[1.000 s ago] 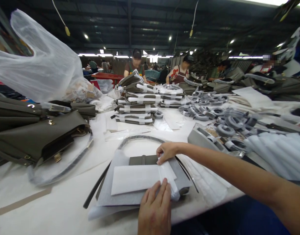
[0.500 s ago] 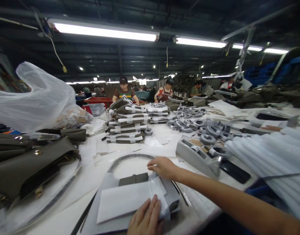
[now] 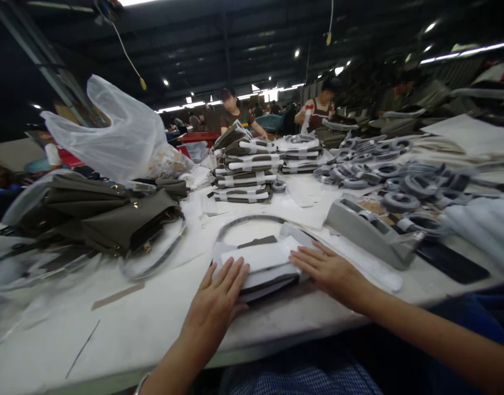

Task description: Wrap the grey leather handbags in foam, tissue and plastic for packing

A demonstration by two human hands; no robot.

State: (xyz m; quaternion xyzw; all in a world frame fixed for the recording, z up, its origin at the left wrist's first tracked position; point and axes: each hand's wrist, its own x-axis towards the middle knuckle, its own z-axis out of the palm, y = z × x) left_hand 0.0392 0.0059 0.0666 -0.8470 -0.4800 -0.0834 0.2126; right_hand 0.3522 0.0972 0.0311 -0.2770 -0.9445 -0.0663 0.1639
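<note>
In front of me lies a flat, folded dark olive handbag (image 3: 272, 283), with a white foam sheet (image 3: 258, 256) across its top. Its wrapped grey handle (image 3: 252, 219) arches out behind it on the table. My left hand (image 3: 217, 296) rests on the left end of the bag and sheet, fingers stretched out and thumb low by the front edge. On the right end lies my right hand (image 3: 332, 274), its fingers extended flat over the pale wrapping. The undersides of both palms are hidden.
A grey tape dispenser (image 3: 365, 233) stands right of the bag, near a dark phone-like slab (image 3: 453, 263). Wrapped handle coils (image 3: 400, 201) lie behind. Olive bags (image 3: 128, 219) are heaped left, stacked wrapped bags (image 3: 247, 178) beyond. Two co-workers stand across the table (image 3: 153, 329).
My left hand has moved to the bag's left end and my right hand down onto its right end. The bag's near side is now folded up. The view has turned left.
</note>
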